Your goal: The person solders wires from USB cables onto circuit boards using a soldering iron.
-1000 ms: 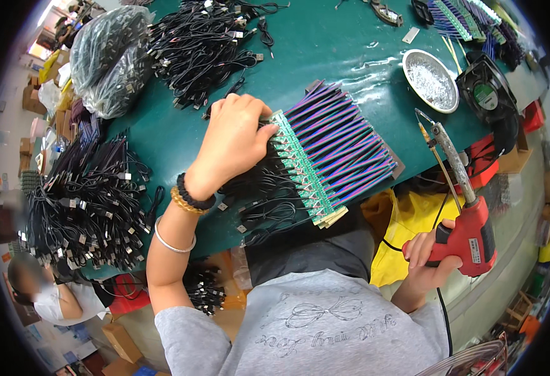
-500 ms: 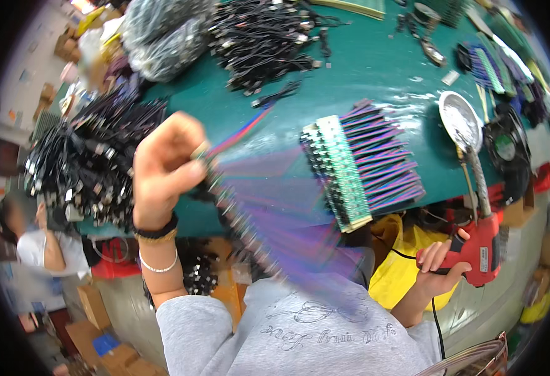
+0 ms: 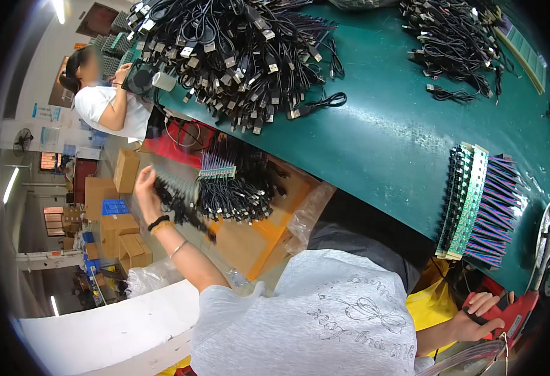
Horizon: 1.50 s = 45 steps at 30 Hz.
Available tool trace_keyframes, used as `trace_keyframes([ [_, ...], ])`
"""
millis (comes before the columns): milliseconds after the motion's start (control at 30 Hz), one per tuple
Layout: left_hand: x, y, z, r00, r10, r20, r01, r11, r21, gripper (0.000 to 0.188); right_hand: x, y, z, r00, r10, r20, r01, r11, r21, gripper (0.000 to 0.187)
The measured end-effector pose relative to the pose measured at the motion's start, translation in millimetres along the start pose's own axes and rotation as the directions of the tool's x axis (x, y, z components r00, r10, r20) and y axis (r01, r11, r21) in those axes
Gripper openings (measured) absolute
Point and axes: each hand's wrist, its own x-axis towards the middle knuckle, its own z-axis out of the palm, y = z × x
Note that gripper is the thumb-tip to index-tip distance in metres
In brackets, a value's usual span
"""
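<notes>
A blurred board strip (image 3: 179,183), from which dark cables (image 3: 173,203) are hanging, is being held out past the table edge by the left hand (image 3: 146,187). One end of the strip is being pinched between thumb and fingers; the exact contact is being obscured by blur. The strip is being positioned just beside a finished-looking bundle of black cables with a green strip (image 3: 234,193), which is being supported above or on a carton with orange tape (image 3: 243,244); which of the two cannot be told. At the opposite side, a red soldering gun (image 3: 523,313) is being gripped by the right hand (image 3: 483,314), with the fingers being wrapped around its handle and the barrel being pointed upward, in line with a pale dish (image 3: 546,235). Near it, a stack of green board strips (image 3: 474,200) is being borne by the green table (image 3: 375,150), purple wires being extended to the right and black parts to the left. A large pile of black cables (image 3: 243,59) and a smaller cable pile (image 3: 454,47) are being carried farther back. Beyond the table's left end, a co-worker in white (image 3: 109,109) is being seen.
</notes>
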Motion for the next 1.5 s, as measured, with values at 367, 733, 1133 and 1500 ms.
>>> trace_keyframes([
  [367,-12,-125,24,0.926,-0.333,0.176,0.124,0.709,0.694,0.043,-3,-2,36,0.996,-0.059,-0.06,0.054,0.995,-0.078,0.067],
  [733,-103,92,231,0.833,0.441,0.334,-0.553,0.703,0.449,0.016,2,9,47,0.969,-0.244,-0.042,0.217,0.917,-0.335,0.063],
  [1133,-166,111,577,0.013,0.63,0.777,-0.943,0.266,-0.2,0.019,11,-53,32,0.874,-0.349,0.338,0.455,0.347,-0.82,0.039],
  [1500,-224,154,521,-0.122,0.637,0.761,-0.576,0.579,-0.577,0.009,48,-24,135,0.949,0.271,-0.158,-0.314,0.819,-0.481,0.055],
])
